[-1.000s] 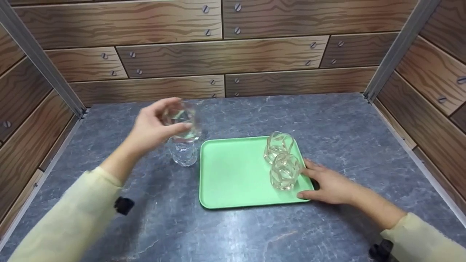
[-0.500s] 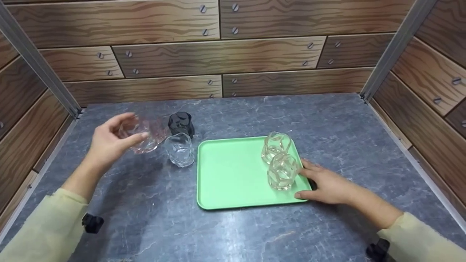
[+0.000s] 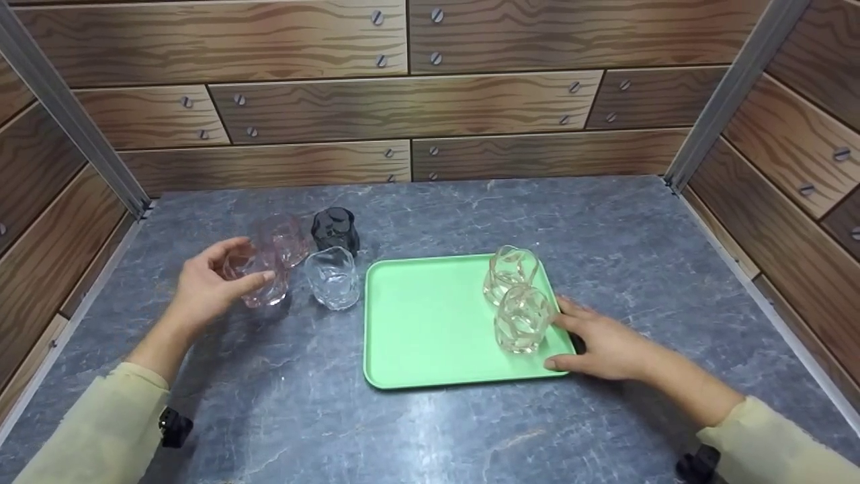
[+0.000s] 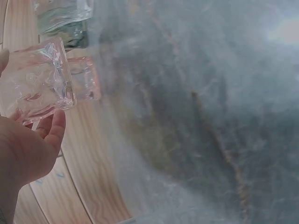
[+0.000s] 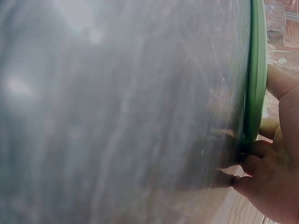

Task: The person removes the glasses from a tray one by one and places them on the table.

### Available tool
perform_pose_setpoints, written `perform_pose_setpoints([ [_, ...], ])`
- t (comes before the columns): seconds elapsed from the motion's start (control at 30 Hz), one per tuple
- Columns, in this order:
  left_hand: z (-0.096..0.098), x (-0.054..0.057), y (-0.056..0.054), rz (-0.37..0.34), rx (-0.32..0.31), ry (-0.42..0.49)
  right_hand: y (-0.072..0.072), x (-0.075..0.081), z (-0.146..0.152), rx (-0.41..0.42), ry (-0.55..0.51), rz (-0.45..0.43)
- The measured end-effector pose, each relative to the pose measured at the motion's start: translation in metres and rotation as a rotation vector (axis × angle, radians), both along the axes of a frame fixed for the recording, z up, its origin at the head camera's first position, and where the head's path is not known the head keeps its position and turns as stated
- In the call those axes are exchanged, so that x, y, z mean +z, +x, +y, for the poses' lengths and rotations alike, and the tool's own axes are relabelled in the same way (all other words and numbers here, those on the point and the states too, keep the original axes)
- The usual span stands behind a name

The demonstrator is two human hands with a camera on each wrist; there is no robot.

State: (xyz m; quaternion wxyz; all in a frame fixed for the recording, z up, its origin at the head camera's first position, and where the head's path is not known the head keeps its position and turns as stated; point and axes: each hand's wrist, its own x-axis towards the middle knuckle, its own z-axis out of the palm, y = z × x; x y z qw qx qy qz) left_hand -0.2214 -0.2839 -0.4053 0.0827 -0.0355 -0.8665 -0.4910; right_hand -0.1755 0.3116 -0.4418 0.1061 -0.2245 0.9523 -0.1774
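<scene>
In the head view my left hand [image 3: 205, 289] holds a pink-tinted drinking glass [image 3: 261, 288] between thumb and fingers, low over the table left of the tray. The left wrist view shows the same pink glass [image 4: 35, 86] with fingertips at its side. Just behind it stands a second pink glass [image 3: 290, 236]. My right hand [image 3: 601, 341] grips the right edge of a green tray [image 3: 430, 329], thumb on the rim at the near corner. Fingers [image 5: 254, 163] curl at the tray edge in the right wrist view. On the tray's right side stand two pale amber glasses [image 3: 523, 323].
A clear glass [image 3: 332, 282] stands between the held glass and the tray. Behind it is a black glass [image 3: 334, 230]. Wood-patterned walls [image 3: 322, 107] enclose the grey marbled table [image 3: 416, 437] at the back and sides.
My left hand has carried the pink glass leftward from above the clear and black glasses, then lowered it in front of the other pink glass. My right hand has stayed at the tray edge.
</scene>
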Motion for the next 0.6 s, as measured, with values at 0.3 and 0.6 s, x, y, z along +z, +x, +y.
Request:
perform_pose_setpoints([
  [0.3, 0.003, -0.012, -0.001, -0.032, -0.020, 0.023, 0.000, 0.000, 0.000, 0.025, -0.007, 0.021],
  [0.6, 0.004, -0.021, -0.002, -0.053, -0.010, 0.031, 0.000, 0.001, -0.001, 0.021, 0.001, 0.013],
])
